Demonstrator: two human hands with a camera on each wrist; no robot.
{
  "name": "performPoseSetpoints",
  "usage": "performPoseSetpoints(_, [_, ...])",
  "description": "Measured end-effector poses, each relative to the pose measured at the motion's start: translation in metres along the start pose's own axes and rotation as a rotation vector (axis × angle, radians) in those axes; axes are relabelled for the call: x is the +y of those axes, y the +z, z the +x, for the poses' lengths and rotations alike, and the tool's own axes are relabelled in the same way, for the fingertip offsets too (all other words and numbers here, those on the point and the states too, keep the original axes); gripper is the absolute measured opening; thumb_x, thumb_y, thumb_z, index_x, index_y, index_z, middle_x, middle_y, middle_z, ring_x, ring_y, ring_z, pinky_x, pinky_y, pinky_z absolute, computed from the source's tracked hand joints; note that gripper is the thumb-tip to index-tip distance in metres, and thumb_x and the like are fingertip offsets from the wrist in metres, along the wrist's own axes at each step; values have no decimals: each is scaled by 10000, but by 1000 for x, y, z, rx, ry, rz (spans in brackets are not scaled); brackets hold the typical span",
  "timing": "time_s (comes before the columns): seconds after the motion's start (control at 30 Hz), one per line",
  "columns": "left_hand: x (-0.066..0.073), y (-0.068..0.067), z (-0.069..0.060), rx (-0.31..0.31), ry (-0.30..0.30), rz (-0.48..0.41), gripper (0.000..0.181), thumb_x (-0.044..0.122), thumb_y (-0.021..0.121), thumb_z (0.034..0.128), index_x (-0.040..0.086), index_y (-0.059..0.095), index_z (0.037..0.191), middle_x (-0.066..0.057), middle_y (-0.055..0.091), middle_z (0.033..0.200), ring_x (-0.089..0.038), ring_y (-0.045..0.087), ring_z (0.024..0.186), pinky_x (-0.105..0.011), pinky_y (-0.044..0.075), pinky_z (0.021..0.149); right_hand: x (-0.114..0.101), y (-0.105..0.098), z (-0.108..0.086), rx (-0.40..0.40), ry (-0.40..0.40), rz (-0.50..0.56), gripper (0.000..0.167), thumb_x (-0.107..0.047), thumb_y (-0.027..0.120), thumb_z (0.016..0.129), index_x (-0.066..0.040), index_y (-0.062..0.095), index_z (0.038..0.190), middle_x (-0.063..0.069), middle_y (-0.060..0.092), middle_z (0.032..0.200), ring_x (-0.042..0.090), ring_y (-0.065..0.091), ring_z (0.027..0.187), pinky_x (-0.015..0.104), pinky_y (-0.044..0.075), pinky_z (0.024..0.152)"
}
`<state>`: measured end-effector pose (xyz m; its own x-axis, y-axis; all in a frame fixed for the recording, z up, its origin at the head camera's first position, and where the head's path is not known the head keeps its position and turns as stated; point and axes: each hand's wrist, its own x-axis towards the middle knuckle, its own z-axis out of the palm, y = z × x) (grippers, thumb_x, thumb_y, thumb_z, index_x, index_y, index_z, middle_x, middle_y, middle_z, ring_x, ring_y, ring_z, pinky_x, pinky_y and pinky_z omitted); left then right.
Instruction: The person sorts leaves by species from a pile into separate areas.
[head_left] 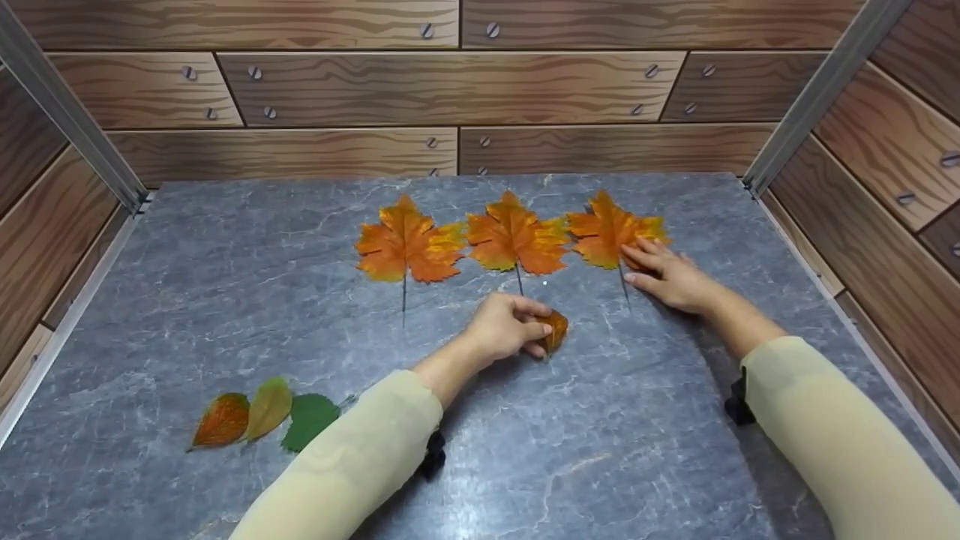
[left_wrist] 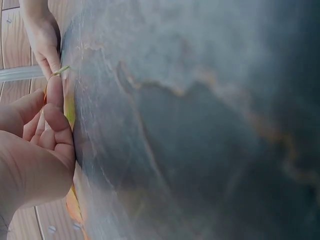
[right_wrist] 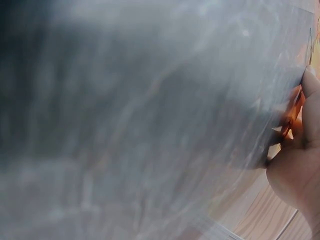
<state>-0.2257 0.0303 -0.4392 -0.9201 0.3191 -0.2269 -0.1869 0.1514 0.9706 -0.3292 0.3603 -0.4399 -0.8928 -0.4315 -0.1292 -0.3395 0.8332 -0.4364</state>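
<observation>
Fingers and thumb of my left hand (head_left: 504, 328) pinch a small orange-brown leaf (head_left: 556, 330). Fingers of my right hand (head_left: 673, 279) lie extended, touching the right maple leaf (head_left: 602, 232). Beside it, the middle maple leaf (head_left: 516, 236) and left maple leaf (head_left: 406, 244) complete a row. Red-orange leaf (head_left: 224, 420), yellow-green leaf (head_left: 268, 409) and green leaf (head_left: 310, 420) lie near my left sleeve (head_left: 352, 457). Risks, as I judge: sliding right fingers could skew their maple leaf; over-tight pinching could crease the held leaf; my left knuckles could knock the middle stem (head_left: 519, 279).
</observation>
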Motion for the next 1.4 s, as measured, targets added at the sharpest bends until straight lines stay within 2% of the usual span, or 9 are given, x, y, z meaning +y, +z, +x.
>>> performPoseSetpoints(0.17, [0,1,0,5,-12,7,269,-23,735,983,-17,756,1251,-121,761,896,-179,703,570,-259,578,545,-1,-1,0,-11,18,8,666,-415,513,1130,-66,327,1665,281,122,1731,481,9,1601,742,-17,1216])
performPoseSetpoints(0.57, [2,-2,-2,-14,-17,29,290,35,754,988,28,756,1278,-98,769,923,-230,752,655,-243,517,507,-1,-1,0,-7,16,2,658,-411,513,1131,-65,335,1662,272,118,1734,484,8,1599,735,-26,1219])
performPoseSetpoints(1.0, [2,-3,-3,-38,5,5,314,2,745,984,9,747,1298,-126,786,975,-256,758,672,-267,574,548,0,-1,0,-12,9,-10,666,-422,501,1133,-66,322,1667,281,103,1733,498,4,1595,747,-28,1211])
performPoseSetpoints(1.4, [2,-4,-5,-59,9,-8,348,-14,730,990,2,724,1338,-143,786,1006,-246,746,664,-352,638,647,0,-1,1,-11,10,-1,667,-412,510,1131,-57,323,1664,281,109,1732,492,9,1597,746,-28,1212])
